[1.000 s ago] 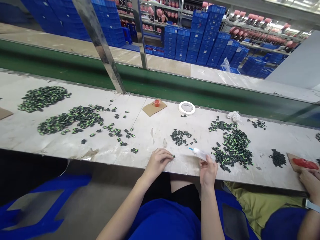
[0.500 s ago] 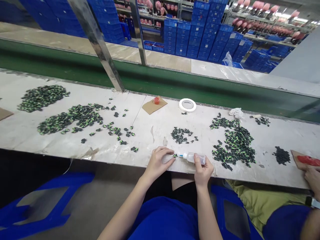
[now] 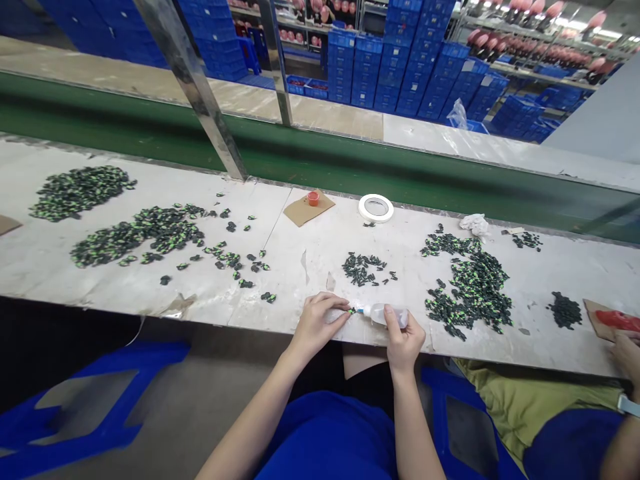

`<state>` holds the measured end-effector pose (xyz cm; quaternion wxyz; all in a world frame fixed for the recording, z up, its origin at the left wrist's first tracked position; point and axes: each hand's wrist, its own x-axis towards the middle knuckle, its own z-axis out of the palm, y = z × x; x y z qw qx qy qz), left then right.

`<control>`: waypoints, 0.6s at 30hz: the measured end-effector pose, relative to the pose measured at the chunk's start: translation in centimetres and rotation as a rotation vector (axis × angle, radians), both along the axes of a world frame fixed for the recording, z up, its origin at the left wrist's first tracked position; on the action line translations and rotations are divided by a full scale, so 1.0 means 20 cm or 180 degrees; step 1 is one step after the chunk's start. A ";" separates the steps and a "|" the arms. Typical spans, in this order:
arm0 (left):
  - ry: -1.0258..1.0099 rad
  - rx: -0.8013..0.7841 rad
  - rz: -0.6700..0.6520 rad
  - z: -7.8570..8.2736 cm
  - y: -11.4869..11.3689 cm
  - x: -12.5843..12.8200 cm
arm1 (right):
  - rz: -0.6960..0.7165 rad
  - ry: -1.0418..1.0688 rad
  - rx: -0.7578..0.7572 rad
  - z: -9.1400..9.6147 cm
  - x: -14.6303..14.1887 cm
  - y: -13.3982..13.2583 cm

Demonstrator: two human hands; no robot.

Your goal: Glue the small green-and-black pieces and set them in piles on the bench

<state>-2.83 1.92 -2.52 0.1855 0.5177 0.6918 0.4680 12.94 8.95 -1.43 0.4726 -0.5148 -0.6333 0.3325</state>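
Between thumb and fingertips, my left hand (image 3: 320, 321) pinches a small black-and-green part (image 3: 352, 311) just above the front of the table. My right hand (image 3: 404, 340) is closed around a clear squeeze bottle (image 3: 389, 315), which lies almost level with its thin blue tip pointing left. That tip meets the small part or is very close to it; I cannot tell which. Beyond my hands lies a loose group of small dark pieces (image 3: 363, 268). A larger heap of black-and-green parts (image 3: 475, 283) is to the right of the bottle.
More black-and-green heaps (image 3: 155, 230) spread over the table's left side. At the back are a red cup (image 3: 313, 198) on cardboard and a white tape roll (image 3: 376, 209). A co-worker's hand (image 3: 627, 357) is at far right, near red material (image 3: 617, 320). A metal post (image 3: 200, 100) rises behind.
The bottle and my right hand have shifted slightly left, bringing the tip closer to the small part. My left hand keeps its pinch. The co-worker's hand has moved slightly.
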 end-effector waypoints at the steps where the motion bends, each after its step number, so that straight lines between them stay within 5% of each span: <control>1: -0.0011 -0.0003 0.0002 0.00 0.00 0.00 | -0.0030 -0.0004 0.0003 0.00 0.00 0.00; 18: -0.0223 -0.0003 -0.0025 0.00 0.00 0.00 | -0.0070 0.0073 -0.0119 0.00 -0.01 0.00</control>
